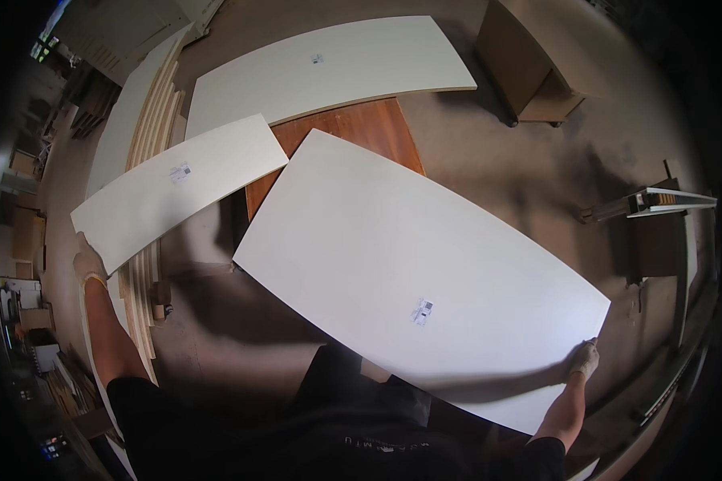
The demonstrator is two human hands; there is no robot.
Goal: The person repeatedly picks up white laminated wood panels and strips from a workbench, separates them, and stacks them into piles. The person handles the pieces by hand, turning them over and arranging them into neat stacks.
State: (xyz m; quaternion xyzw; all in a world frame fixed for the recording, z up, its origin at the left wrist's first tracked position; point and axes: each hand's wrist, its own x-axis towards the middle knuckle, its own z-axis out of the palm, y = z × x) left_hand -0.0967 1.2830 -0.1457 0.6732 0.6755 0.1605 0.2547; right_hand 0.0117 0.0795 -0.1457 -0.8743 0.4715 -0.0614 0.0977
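My left hand (89, 260), in a light glove, grips the near left end of a narrow white board (225, 156) that has a small printed label. Some of its fingers are hidden by the board. At the right, my gloved right hand (584, 359) is closed round the short edge of a large white board (393, 232), which also carries a label. This large board slants across the middle in front of my body, its far corner close to the narrow board's right end. Beneath both boards part of a reddish-brown wooden tabletop (369, 132) shows.
Another white board (337, 68) lies at the far end of the tabletop. To the left rises a stack of boards (142, 276) with layered edges. A brown cabinet-like box (521, 60) stands far right. Nearer on the right is a rack-like frame (658, 200) with metal strips.
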